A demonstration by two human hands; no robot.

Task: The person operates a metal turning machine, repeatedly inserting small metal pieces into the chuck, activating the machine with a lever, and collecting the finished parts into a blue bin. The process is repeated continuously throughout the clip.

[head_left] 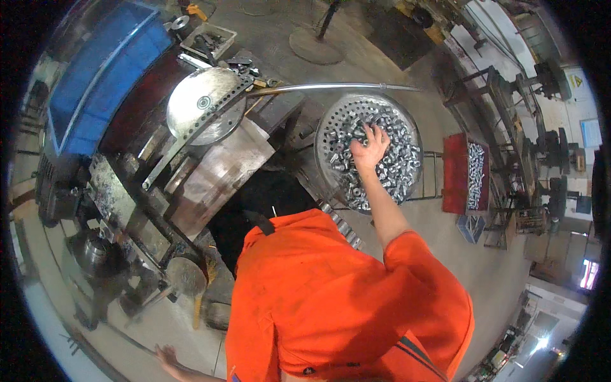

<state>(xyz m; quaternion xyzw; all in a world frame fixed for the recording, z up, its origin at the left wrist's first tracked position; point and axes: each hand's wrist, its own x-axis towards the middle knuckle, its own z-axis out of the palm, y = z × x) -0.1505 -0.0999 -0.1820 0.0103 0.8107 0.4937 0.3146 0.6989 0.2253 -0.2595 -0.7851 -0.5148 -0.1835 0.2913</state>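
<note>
My right hand (372, 148) is over the round perforated metal tray (326, 130), at its middle. The fingers are bent and apart, just above or touching a heap of small shiny cylindrical metal parts (398, 169). I make out nothing held in them, though the fingertips partly hide what is beneath. My left hand (167, 356) is far out at the lower left, small in the picture, its fingers stretched and apart. It lies near the end of a thin grey rod (135, 342); whether it touches the rod I cannot tell.
To the left stands a machine with a bright metal disc (203, 105) and a drilled bar. A long metal rod (331, 86) reaches past the tray. A blue bin (105, 76) stands at the far left. On the right, a red box (454, 175) holds more small metal parts.
</note>
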